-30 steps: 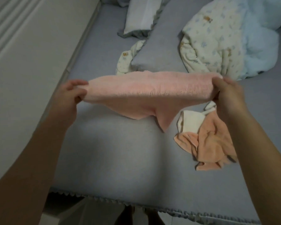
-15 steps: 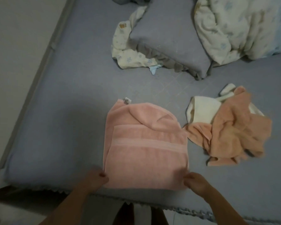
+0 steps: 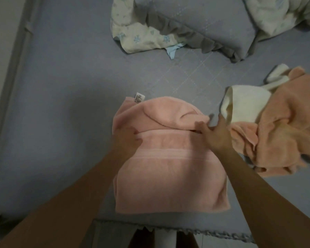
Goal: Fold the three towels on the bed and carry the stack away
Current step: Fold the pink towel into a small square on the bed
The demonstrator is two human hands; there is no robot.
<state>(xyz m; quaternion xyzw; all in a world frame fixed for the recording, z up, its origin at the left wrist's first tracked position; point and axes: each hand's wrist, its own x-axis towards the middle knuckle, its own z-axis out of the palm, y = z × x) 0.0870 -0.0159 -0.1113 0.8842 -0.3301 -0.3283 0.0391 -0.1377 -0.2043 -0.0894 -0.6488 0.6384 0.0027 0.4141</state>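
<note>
A pink towel lies folded on the grey bed near its front edge, with a rumpled upper layer and a white tag at its far left corner. My left hand rests flat on the towel's left side, at the edge of the fold. My right hand lies with fingers spread on the right end of the rumpled layer. To the right, a peach towel and a cream towel lie crumpled together, the peach one partly over the cream one.
A grey pillow with a frill lies at the back, over a floral cloth. A floral quilt fills the top right corner. The bed's frilled front edge runs below the towel; a pale wall is on the left.
I held the pink towel stretched in the air, then laid it folded on the bed. My hands have moved from its near corners to its upper fold.
</note>
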